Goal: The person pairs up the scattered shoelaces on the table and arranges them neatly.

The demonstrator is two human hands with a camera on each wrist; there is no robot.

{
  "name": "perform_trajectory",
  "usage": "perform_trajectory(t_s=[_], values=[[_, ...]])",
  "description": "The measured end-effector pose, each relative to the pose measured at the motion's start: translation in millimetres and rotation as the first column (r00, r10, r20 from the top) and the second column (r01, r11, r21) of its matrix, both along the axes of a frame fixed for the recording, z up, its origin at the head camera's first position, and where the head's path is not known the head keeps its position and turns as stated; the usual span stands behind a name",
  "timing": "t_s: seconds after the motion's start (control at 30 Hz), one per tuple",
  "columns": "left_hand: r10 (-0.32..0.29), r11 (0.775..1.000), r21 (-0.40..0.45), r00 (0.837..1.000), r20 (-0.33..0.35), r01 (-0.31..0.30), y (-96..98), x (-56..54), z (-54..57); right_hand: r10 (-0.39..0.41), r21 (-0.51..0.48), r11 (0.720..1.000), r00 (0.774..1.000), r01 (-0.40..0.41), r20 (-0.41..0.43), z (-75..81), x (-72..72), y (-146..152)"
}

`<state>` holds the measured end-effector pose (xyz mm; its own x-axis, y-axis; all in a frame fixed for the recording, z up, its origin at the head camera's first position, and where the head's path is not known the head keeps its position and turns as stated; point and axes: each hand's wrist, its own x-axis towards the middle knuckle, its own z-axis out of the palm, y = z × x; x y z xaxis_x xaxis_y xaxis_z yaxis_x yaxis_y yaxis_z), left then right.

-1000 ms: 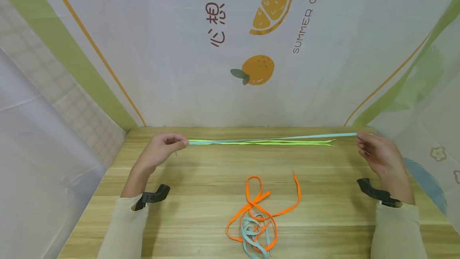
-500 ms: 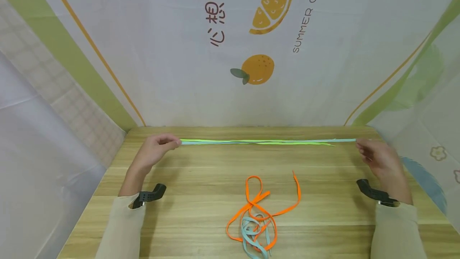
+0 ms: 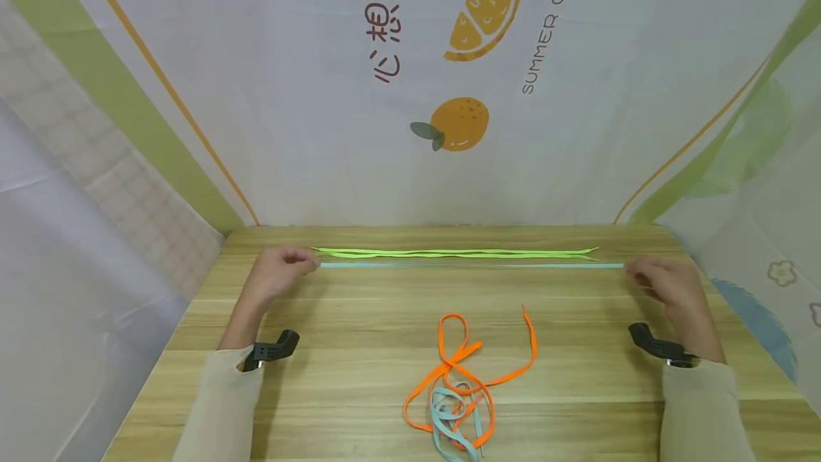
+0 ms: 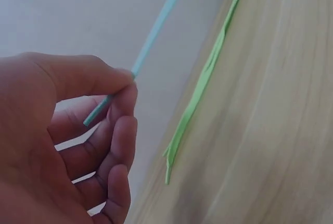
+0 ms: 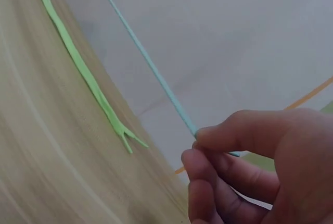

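Our left hand (image 3: 277,273) and right hand (image 3: 672,280) each pinch one end of the blue lace (image 4: 159,26) stretched between them, which we judge light, soft and limp, so best gripped near both ends.

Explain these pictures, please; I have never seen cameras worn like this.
No robot here: these are a person's bare left hand and right hand. The wide picture comes from a camera worn on the head; the two close ones from the wrist cameras. On the table, green laces lie side by side; nearer the person, an orange lace and a grey-blue lace lie loosely looped. The hands pinch one pale blue lace near its ends, holding it straight.
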<state>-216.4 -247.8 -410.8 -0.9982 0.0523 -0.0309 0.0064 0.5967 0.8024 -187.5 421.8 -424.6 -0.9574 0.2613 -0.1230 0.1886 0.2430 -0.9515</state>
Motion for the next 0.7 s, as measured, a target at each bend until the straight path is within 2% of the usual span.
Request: perform_trajectory(t_s=[0.1, 0.2, 0.5, 0.7], values=[[0.005, 0.999, -0.050, 1.000, 0.018, -0.004, -0.4, 0.0, -3.1, 0.004, 0.147, 0.989, 1.000, -0.008, 0.031, -3.7, -0.5, 0.5], [0.005, 0.995, -0.097, 0.999, 0.043, -0.001, -1.0, 0.2, -5.2, 0.014, 0.218, 0.976, 0.998, -0.026, 0.055, -6.4, -1.0, 1.3], [-0.024, 0.989, -0.147, 0.998, 0.062, 0.033, -1.9, 2.2, -5.3, 0.081, 0.327, 0.938, 0.991, -0.111, 0.105, -8.2, 0.2, 4.0], [-0.030, 0.984, -0.173, 0.998, 0.054, 0.039, -0.5, 0.6, -7.8, 0.114, 0.424, 0.892, 0.986, -0.156, 0.123, -11.0, -2.6, 5.0]])
